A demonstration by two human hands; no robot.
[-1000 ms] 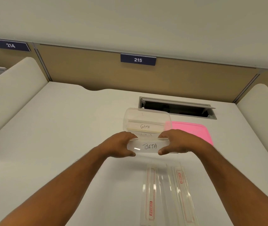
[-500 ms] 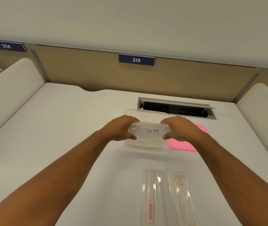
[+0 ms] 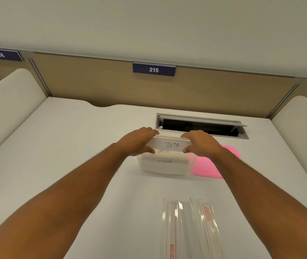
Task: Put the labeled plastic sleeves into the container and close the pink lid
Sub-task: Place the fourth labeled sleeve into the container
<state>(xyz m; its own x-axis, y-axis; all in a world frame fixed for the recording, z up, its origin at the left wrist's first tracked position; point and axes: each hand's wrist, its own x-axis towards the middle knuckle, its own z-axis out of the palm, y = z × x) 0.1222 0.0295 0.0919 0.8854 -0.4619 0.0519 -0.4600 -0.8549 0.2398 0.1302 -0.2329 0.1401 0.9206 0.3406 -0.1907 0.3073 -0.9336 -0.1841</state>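
A clear plastic container [image 3: 163, 168] stands on the white desk, holding sleeves whose handwritten labels show through its wall. Over its far side I hold the sleeve labelled BETA [image 3: 170, 144] by both ends. My left hand [image 3: 139, 142] pinches its left end and my right hand [image 3: 200, 143] pinches its right end, thumbs below and fingers on top. The pink lid [image 3: 208, 168] lies flat on the desk just right of the container, partly under my right wrist.
Two empty clear sleeves with red printed strips [image 3: 188, 228] lie on the desk near me. An open cable slot [image 3: 201, 125] is cut into the desk behind the container. White dividers stand at both sides, and a tan panel with sign 215 [image 3: 154, 69] at the back.
Both hands have carried the BETA sleeve away from me, from the container's near edge to over its far side. The labels of the sleeves inside now show below it.
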